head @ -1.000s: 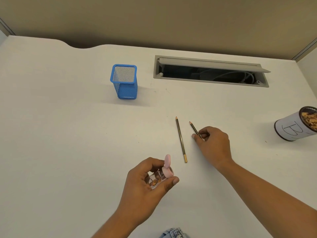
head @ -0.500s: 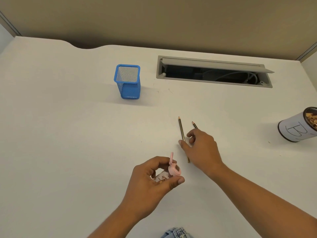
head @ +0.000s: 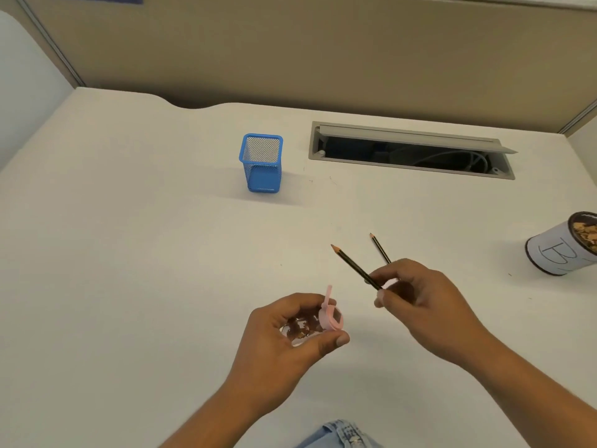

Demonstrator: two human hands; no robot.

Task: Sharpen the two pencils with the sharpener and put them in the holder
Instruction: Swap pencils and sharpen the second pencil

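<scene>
Behind right hand [head: 423, 305], second pencil's [head: 380, 248] lower end hidden.

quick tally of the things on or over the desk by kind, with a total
pencils: 2, one held, one lying on the desk
sharpener: 1, pink-lidded, in the left hand
blue mesh holder: 1
white cup marked B: 1
total: 5
</scene>
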